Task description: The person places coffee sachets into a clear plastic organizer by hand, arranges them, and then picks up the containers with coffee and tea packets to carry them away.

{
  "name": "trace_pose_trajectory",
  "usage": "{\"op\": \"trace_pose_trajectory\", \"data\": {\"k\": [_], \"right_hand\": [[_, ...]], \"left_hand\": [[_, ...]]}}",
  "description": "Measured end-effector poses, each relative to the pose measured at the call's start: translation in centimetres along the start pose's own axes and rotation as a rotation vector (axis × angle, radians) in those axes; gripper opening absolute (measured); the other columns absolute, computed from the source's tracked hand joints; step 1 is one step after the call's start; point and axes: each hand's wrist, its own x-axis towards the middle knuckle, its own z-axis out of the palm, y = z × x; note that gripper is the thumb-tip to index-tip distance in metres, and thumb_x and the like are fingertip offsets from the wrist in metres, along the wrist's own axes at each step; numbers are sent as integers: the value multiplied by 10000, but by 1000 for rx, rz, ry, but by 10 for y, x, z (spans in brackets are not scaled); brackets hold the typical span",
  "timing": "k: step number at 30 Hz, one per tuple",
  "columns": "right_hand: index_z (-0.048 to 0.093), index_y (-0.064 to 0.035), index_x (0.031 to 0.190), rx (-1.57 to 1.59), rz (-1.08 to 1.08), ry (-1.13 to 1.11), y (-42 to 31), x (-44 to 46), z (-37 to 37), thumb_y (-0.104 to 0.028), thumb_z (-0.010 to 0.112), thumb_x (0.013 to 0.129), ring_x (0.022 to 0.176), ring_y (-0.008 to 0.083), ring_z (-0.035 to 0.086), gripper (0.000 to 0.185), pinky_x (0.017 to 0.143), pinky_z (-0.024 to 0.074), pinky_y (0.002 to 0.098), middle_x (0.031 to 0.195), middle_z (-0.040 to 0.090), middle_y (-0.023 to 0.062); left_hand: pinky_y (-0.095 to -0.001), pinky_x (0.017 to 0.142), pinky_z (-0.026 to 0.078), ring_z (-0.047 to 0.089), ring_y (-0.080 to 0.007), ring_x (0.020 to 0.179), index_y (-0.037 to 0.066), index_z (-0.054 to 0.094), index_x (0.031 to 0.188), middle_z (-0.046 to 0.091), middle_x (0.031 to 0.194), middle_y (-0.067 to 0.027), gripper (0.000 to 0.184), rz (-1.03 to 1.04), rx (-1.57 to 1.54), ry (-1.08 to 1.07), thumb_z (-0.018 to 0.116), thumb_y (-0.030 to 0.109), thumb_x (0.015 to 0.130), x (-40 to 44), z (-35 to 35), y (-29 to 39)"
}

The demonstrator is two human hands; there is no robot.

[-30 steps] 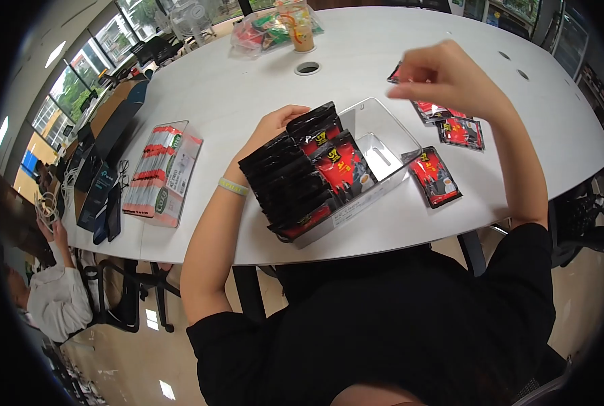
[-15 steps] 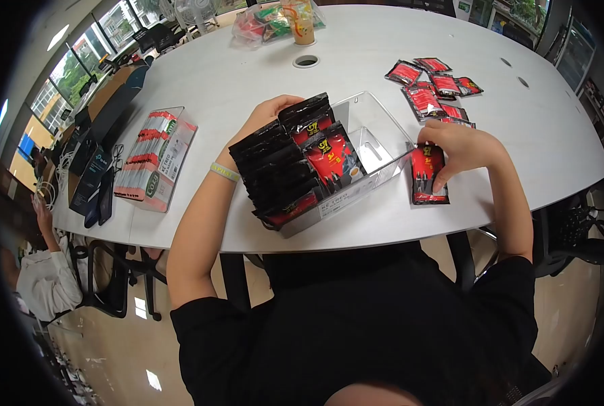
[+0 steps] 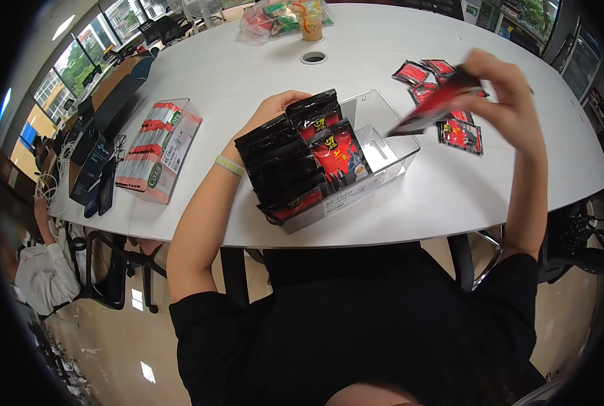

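On my feed the white table (image 3: 234, 84) carries a plastic bag (image 3: 268, 21) and a cup (image 3: 311, 28) by its far edge, and a second bin (image 3: 172, 162) toward its left edge. Loose sachets (image 3: 461, 137) lie toward the right edge. The clear bin (image 3: 376, 184) sits by the near edge; its rim and a packed row (image 3: 339, 159) of sachets stand nearest the held sachet (image 3: 434, 108). I see that one blurred, up at the bin's right end, its long axis slanting down leftward from the right hand (image 3: 515, 108), which pinches it between thumb and fingers. The left hand (image 3: 279, 105) is at the bin's far left side; packets hide its fingertips, so I cannot tell its grip.
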Motion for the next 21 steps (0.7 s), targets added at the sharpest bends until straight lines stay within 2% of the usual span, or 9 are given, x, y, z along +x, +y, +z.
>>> {"op": "trace_pose_trajectory", "data": {"k": [4, 6, 8, 10, 11, 13, 16, 21], "right_hand": [[574, -16, 858, -72, 32, -284, -15, 34, 53, -121, 723, 693, 665, 252, 543, 246, 625, 434, 315, 724, 569, 102], [579, -23, 885, -49, 55, -376, -8, 40, 78, -130, 723, 691, 691, 291, 569, 264, 631, 448, 345, 742, 586, 125], [570, -13, 931, 41, 174, -573, -11, 47, 90, -123, 726, 680, 752, 314, 591, 315, 670, 454, 377, 762, 596, 132], [558, -15, 967, -78, 157, -653, -13, 46, 99, -120, 734, 659, 779, 325, 581, 370, 704, 457, 384, 805, 592, 130], [558, -15, 967, -75, 155, -655, -12, 45, 103, -120, 734, 659, 779, 325, 581, 370, 704, 457, 384, 805, 592, 130], [551, -25, 1007, -142, 43, -493, -9, 41, 106, -109, 737, 639, 876, 315, 559, 420, 763, 451, 386, 887, 584, 122], [553, -36, 1025, -187, -11, -430, -11, 38, 106, -107, 740, 622, 968, 295, 523, 450, 817, 436, 391, 981, 565, 114], [552, -27, 1038, -236, 18, -467, -10, 34, 110, -124, 758, 604, 990, 296, 514, 489, 839, 434, 388, 1008, 550, 108]], "left_hand": [[-246, 880, 458, 563, -121, 986, -65, 484, 1181, 587, 1095, -102, 394, 37, 77, -24, 587, 4, 807, -4, 2, 7], [-250, 883, 457, 563, -125, 987, -65, 486, 1180, 587, 1098, -103, 395, 31, 53, -16, 591, 17, 808, -5, 3, 7], [-254, 886, 455, 563, -129, 988, -64, 488, 1178, 586, 1102, -104, 395, 28, 25, -5, 595, 29, 809, -6, 3, 9], [-258, 891, 453, 561, -137, 998, -65, 490, 1175, 582, 1111, -110, 396, -11, 28, -3, 599, 57, 815, -8, 5, 13], [-261, 885, 458, 559, -143, 1005, -66, 490, 1174, 581, 1107, -113, 400, -10, 27, 0, 602, 73, 817, -8, 4, 13], [-260, 881, 462, 562, -142, 1000, -68, 487, 1175, 581, 1103, -114, 401, -18, 26, -1, 602, 69, 816, -6, 3, 13], [-258, 869, 471, 567, -139, 986, -73, 483, 1175, 582, 1094, -114, 405, -33, 26, -5, 604, 60, 813, -10, 8, 15], [-249, 862, 472, 570, -129, 972, -74, 480, 1175, 582, 1089, -111, 429, -16, -55, -4, 629, 35, 787, -9, 7, 16]]}}
